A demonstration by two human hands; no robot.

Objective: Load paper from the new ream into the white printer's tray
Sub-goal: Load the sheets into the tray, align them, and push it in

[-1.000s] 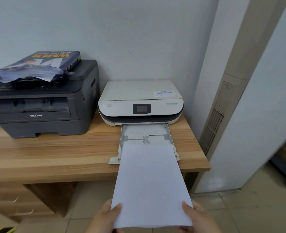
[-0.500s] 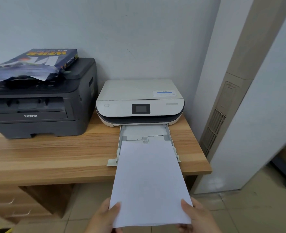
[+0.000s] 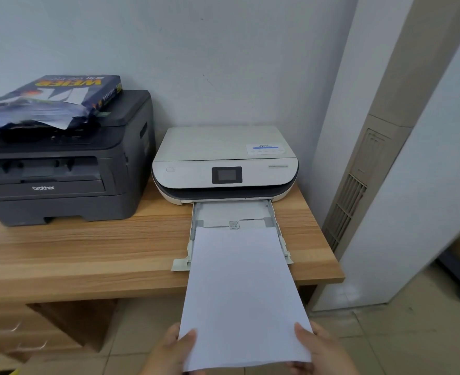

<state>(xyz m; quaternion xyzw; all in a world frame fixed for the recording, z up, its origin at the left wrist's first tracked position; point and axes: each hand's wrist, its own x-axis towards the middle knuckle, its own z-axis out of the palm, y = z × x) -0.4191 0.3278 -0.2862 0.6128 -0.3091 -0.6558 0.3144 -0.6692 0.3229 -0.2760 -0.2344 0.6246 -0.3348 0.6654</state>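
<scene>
A stack of white paper (image 3: 241, 288) is held at its near corners by my left hand (image 3: 169, 350) and my right hand (image 3: 322, 350). Its far edge lies inside the pulled-out tray (image 3: 233, 213) of the white printer (image 3: 223, 163), which sits at the right end of the wooden desk (image 3: 88, 253). The back part of the tray shows bare in front of the paper. The torn-open blue ream wrapper (image 3: 53, 98) rests on top of the dark printer at the left.
A dark grey Brother printer (image 3: 61, 171) stands left of the white one. A tall beige air-conditioner unit (image 3: 369, 169) and a white wall panel rise to the right of the desk. Drawers sit under the desk at the left, over a tiled floor.
The paper has slid a little further into the tray, and both hands have moved forward with it.
</scene>
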